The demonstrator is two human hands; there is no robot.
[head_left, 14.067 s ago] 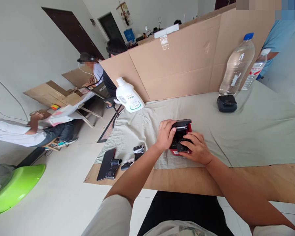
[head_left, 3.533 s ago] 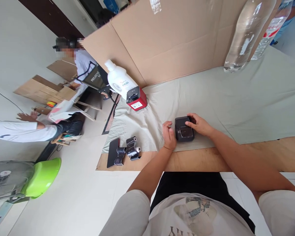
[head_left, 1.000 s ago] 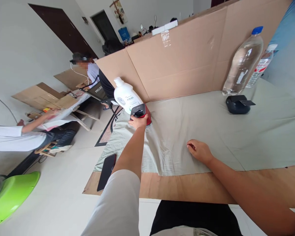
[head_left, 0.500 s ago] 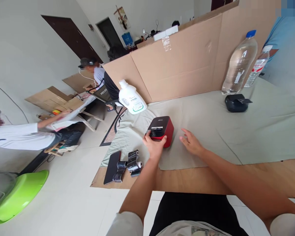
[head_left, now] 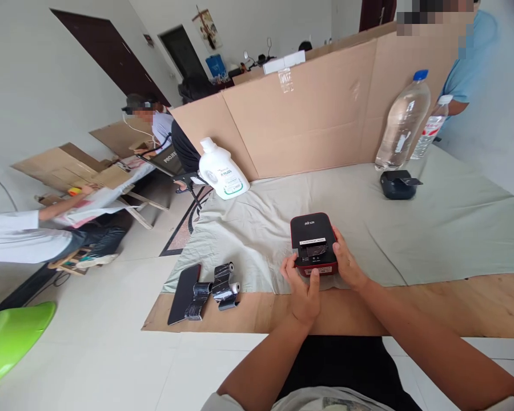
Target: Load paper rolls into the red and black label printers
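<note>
A small red label printer with a black lid [head_left: 312, 242] stands on the grey-green cloth [head_left: 432, 222] near the table's front edge. My left hand [head_left: 302, 288] grips its near left corner, thumb up against the front. My right hand [head_left: 346, 264] holds its right side. The lid is closed. A second, black printer [head_left: 397, 184] sits at the far right beside a large clear bottle [head_left: 401, 121].
A white detergent bottle [head_left: 220, 170] stands at the back left. A dark phone [head_left: 184, 285] and black paper rolls [head_left: 218, 285] lie at the table's left end. A cardboard wall [head_left: 317, 108] backs the table. People sit at the left; one stands at the far right.
The red printer has come from the left middle of the cloth to the front, right before me. My right hand, free half a second ago, now holds its side.
</note>
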